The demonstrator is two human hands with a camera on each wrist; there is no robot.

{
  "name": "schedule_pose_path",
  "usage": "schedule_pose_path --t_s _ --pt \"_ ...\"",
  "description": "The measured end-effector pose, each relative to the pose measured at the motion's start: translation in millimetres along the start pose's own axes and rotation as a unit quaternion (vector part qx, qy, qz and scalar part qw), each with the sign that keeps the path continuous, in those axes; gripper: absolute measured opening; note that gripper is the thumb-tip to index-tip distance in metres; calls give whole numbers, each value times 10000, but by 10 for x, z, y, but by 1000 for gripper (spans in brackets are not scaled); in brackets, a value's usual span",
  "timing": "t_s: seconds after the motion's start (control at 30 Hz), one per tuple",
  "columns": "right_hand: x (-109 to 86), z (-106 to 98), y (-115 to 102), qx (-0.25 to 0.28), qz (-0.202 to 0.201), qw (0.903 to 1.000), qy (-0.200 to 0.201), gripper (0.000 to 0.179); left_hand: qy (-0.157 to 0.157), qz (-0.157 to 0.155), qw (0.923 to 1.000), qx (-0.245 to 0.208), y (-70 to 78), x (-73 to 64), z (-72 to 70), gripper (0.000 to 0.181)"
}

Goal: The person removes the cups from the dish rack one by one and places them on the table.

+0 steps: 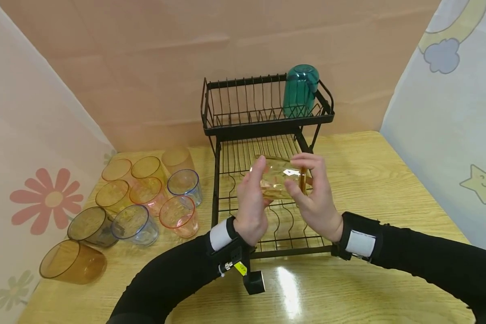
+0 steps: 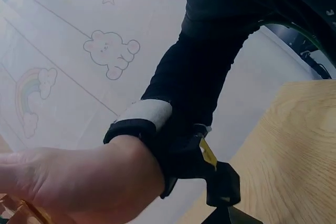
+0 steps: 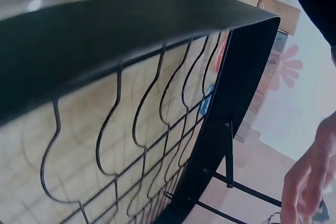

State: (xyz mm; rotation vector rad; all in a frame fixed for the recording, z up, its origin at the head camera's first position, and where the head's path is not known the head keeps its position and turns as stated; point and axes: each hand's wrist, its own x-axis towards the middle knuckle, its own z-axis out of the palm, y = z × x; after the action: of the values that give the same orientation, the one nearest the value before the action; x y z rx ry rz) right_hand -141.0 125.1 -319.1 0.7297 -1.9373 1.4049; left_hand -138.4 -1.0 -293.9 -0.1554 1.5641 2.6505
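Observation:
In the head view both hands hold a clear amber cup [image 1: 276, 179] on its side, above the lower tier of a black wire dish rack [image 1: 267, 128]. My left hand [image 1: 258, 182] grips its left end with the thumb up along the side. My right hand [image 1: 304, 173] curls over its right end, thumb on the near side. A teal cup [image 1: 300, 90] stands upside down at the right of the rack's upper tier. The left wrist view shows a strapped wrist [image 2: 131, 129] and a sliver of the amber cup [image 2: 16, 211]. The rack's wire floor [image 3: 131, 129] fills the right wrist view.
Several clear cups in amber, pink, blue-rimmed and grey [image 1: 146, 198] stand on the wooden table [image 1: 389, 180] left of the rack. One amber cup [image 1: 73, 261] lies on its side at the near left. Fabric screens close in the left, back and right sides.

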Motion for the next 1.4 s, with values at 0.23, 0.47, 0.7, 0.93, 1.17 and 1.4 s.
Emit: schedule_pose_path --t_s 0.23,0.47,0.7,0.93,1.17,1.4 --pt "118 -86 22 -629 -1639 9809 -832 41 -281 100 9989 363 105 -42 -244 46" --pt "261 -228 7 -923 -3521 9101 -1979 30 -510 224 9884 1415 247 -132 -731 57" --pt "424 -418 93 -1576 -4108 8523 -2827 30 -745 587 9604 2620 359 -404 -1256 47" --pt "624 -621 193 -2840 -3620 7999 -3852 42 -548 879 9281 3578 432 -662 -1711 44" --pt "810 -769 167 -3463 -3215 7795 -4113 44 70 925 8613 4996 476 -774 -2117 54" --pt "883 -903 123 -3706 -2859 7865 -4028 42 525 1727 7328 6560 532 -746 -2453 63"
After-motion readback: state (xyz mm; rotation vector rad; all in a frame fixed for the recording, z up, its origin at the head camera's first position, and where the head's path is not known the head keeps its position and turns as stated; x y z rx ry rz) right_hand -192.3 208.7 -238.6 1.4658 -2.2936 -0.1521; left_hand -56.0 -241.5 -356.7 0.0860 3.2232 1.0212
